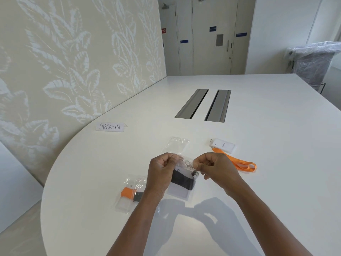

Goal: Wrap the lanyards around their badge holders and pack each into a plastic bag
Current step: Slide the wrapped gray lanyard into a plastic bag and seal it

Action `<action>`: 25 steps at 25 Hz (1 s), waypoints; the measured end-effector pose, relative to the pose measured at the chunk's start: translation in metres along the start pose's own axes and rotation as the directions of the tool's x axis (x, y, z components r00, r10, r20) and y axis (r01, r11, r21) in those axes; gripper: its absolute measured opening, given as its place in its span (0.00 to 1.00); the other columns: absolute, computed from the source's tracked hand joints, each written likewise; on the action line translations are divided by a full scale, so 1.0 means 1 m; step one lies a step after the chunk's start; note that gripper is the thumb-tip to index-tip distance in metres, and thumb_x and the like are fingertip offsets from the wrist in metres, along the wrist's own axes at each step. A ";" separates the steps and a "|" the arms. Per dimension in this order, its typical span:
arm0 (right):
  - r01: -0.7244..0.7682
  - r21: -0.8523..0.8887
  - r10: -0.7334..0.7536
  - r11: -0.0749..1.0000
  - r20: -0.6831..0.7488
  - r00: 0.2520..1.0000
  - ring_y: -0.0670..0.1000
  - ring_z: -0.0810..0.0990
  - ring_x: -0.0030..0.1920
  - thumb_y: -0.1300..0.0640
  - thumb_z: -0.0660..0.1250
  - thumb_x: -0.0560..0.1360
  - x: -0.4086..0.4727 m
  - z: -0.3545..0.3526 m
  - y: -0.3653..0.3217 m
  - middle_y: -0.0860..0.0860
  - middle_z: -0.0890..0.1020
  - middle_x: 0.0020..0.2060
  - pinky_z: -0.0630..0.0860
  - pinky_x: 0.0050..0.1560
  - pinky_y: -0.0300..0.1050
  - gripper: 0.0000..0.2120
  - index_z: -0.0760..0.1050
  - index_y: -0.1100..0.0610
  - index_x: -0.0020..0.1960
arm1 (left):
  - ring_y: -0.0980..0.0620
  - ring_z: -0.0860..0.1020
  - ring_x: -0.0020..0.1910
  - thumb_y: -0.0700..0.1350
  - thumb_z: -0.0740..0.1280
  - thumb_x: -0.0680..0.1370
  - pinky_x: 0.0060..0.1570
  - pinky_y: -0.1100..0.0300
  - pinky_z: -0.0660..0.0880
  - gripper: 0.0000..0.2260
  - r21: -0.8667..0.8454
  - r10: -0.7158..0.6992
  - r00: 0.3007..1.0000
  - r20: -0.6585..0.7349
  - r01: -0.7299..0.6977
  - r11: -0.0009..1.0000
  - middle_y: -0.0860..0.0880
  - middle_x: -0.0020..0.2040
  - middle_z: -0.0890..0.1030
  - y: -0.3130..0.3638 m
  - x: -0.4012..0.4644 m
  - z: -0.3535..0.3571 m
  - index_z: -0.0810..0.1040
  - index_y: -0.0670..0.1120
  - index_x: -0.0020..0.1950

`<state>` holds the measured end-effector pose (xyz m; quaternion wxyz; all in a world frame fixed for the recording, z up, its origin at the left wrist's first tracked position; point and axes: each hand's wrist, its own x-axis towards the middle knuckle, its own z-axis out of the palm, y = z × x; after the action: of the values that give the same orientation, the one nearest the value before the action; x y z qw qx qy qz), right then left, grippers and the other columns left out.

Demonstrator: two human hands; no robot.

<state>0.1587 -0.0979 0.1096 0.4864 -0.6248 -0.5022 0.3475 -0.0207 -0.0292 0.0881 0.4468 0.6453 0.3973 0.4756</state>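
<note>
Clear plastic bag [181,189], limp and slippery, is pinched at its mouth by left hand [162,169] and right hand [214,168]; black-wrapped badge holder [182,179] looks light — grip those top corners

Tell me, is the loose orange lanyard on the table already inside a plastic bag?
No, the orange lanyard lies stretched out on the bare table, clipped to its badge holder.

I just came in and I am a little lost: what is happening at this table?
A person is packing badge holders with lanyards into plastic bags. The left hand and right hand pinch the top of a clear bag holding a badge wrapped in black lanyard. One packed orange-lanyard bag lies at left. An empty bag and an unwrapped orange lanyard with its badge holder wait behind.
</note>
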 end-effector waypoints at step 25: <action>0.136 -0.028 -0.137 0.990 -0.040 0.990 0.39 0.74 0.30 0.53 0.72 0.76 -0.005 0.012 -0.002 0.42 0.82 0.30 0.70 0.33 0.34 0.06 0.82 0.51 0.41 | 0.51 0.85 0.48 0.58 0.74 0.71 0.52 0.56 0.80 0.12 -0.088 -0.015 0.987 0.162 0.029 0.996 0.49 0.47 0.87 0.000 -0.006 -0.001 0.86 0.54 0.50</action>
<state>0.1456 -0.0997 0.1073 0.5116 -0.6022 -0.5376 0.2941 -0.0234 -0.0349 0.0861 0.5113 0.6564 0.3453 0.4342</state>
